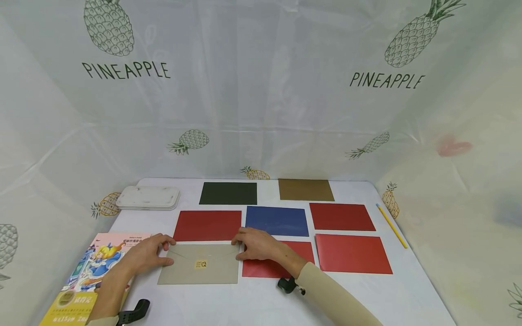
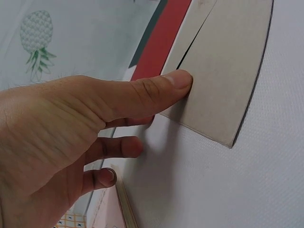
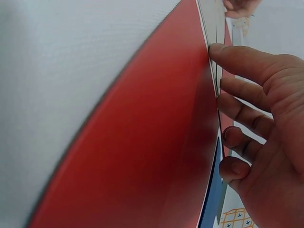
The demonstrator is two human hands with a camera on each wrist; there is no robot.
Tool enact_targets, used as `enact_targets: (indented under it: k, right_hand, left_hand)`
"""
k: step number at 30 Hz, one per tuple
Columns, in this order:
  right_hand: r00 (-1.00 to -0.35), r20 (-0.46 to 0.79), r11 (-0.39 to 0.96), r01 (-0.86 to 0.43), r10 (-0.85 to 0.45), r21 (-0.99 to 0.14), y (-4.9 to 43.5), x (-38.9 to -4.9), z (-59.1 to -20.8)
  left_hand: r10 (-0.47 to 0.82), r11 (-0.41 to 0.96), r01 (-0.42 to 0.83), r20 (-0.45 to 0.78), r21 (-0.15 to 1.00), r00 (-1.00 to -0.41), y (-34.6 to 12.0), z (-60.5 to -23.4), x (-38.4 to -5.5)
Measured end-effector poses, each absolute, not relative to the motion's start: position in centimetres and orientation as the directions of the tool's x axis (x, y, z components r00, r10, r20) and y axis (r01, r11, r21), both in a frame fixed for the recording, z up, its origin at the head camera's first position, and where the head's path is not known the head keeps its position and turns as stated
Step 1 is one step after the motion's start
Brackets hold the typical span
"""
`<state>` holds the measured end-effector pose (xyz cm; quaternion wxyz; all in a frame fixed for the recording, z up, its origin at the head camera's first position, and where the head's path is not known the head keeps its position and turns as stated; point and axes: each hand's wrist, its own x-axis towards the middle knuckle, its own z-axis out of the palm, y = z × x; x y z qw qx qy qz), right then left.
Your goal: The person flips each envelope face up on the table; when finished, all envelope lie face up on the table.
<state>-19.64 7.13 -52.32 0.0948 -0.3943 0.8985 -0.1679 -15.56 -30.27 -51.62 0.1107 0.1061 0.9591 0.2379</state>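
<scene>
A grey-beige envelope (image 1: 218,271) with a small yellow sticker (image 1: 201,264) lies flap side up at the front of the white table. At its upper left corner is my left hand (image 1: 144,256), pinching the edge with the thumb (image 2: 161,90) on top. The other fingers bend below, partly hidden in the left wrist view. My right hand (image 1: 261,246) pinches the envelope's upper right edge between thumb and index finger. Under that hand and wrist lies a red envelope-sized sheet (image 1: 299,253), partly covered.
Beyond the hands lie a red sheet (image 1: 208,225), a blue one (image 1: 277,221), a black one (image 1: 228,194) and a gold one (image 1: 306,190). More red sheets (image 1: 354,253) lie right, beside a yellow pencil (image 1: 392,226). A picture book (image 1: 75,290) and white case (image 1: 148,198) stand left.
</scene>
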Motion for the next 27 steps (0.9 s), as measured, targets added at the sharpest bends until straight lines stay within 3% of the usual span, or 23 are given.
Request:
enact_targets:
  k: [14, 21, 27]
  right_hand:
    - [-0.663, -0.032, 0.621, -0.681, -0.748, -0.388, 7.3, -20.0, -51.9]
    - [-0.686, -0.004, 0.615, -0.651, -0.728, -0.444, 7.4, -21.1, -51.0]
    - [-0.710, 0.011, 0.655, -0.655, -0.704, -0.376, 7.3, -22.4, -51.0]
  left_hand:
    - [0.255, 0.860, 0.140, -0.177, 0.490, -0.951, -30.3, -51.4, -15.7]
    - [0.281, 0.866, 0.225, -0.063, 0.446, -0.957, -30.4, -50.8, -17.3]
    - [0.270, 0.882, 0.249, 0.005, 0.400, -0.963, -30.2, -51.0, -19.9]
